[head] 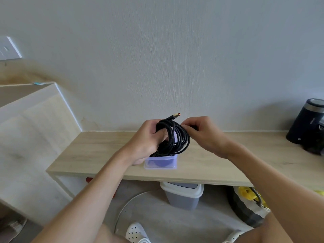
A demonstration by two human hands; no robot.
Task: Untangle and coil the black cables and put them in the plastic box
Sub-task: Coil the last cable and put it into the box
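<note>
Up and left of the plastic box (172, 163), the left hand (148, 138) grips the black cable coil (177, 139), fingers curled through its loops. The coil hangs directly over the box, its lowest loops at the rim. Up and right of the box, the right hand (205, 133) pinches a top strand.

Black cables (177, 137), clear bluish plastic box (160, 163), pale wood-grain table (219, 163).

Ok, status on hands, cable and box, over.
Left hand grips black cable coil; right hand pinches its right side. Coil over plastic box, lowest loops at rim. Nothing between.
</note>
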